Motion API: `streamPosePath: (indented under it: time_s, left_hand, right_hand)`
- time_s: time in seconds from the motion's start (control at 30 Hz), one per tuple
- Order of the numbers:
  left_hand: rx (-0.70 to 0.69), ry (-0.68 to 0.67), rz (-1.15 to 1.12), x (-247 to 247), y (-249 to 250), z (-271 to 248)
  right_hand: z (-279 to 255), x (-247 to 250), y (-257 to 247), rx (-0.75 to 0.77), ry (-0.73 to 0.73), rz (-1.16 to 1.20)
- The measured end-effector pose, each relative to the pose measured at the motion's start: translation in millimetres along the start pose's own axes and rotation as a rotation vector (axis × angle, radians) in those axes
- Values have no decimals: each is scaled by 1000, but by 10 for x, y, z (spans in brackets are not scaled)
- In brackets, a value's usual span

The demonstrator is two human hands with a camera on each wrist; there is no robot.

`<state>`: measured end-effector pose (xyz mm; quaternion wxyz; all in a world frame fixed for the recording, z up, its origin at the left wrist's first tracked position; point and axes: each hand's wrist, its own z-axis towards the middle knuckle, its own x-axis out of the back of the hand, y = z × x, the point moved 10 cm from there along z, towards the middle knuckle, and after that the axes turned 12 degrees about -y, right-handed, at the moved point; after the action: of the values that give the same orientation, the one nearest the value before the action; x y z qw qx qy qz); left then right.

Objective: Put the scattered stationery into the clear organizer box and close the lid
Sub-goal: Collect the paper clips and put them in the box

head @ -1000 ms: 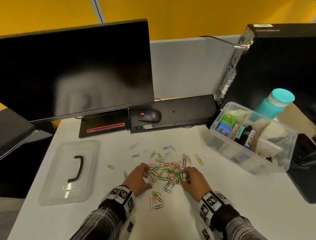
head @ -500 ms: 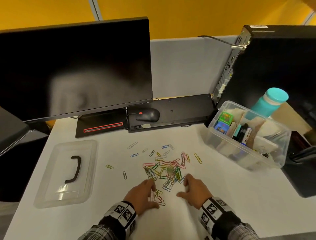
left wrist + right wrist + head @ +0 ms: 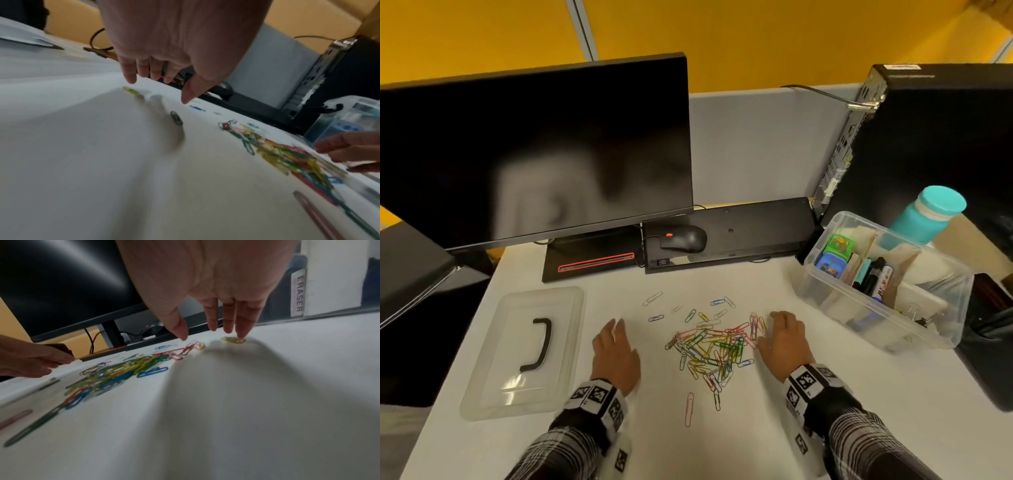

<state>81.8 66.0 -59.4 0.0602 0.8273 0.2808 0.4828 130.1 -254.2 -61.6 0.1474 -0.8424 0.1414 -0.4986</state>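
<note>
A heap of coloured paper clips (image 3: pixel 710 346) lies on the white desk (image 3: pixel 825 411), with several stray clips beyond it and a long pink clip (image 3: pixel 689 409) nearer me. My left hand (image 3: pixel 616 346) lies flat and open to the left of the heap, holding nothing. My right hand (image 3: pixel 782 337) is open to the heap's right, fingers straight, one fingertip (image 3: pixel 241 335) touching a yellow clip (image 3: pixel 232 339). The clear organizer box (image 3: pixel 825 287) stands open at the right with markers and erasers inside. Its clear lid (image 3: pixel 524 353) with a black handle lies at the left.
A black monitor (image 3: pixel 534 150) stands at the back left, with a mouse (image 3: pixel 681 238) on a black keyboard (image 3: pixel 739 229) behind the clips. A black computer tower (image 3: pixel 928 137) and a teal bottle (image 3: pixel 928 212) stand behind the box.
Both hands have left the middle of the heap, drawn back toward me, then spread apart and forward to its left and right sides. The clips lie more gathered.
</note>
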Motion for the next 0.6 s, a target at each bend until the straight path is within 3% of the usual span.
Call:
streamPosePath:
  time_s: [0.1,0.23,0.37,0.5,0.6]
  left_hand:
    - [-51,-60,-12,-287,62,-42]
    - [-280,-101,-11,-616,525,-247]
    - [-447,-96,20,-576,824,-282]
    - [-411,-6,73,-196,848,-62]
    - [-258,-8,70,61,765,273]
  right_hand:
    - [8,-263,-262,86,-114,-69]
    - [-161,-550,-612,248,-193,-144]
    - [-189,-464,-651,360,-159,-3]
    - [-26,-12,-653,372,-12,4]
    - [200,95,-735,326,-45,-34]
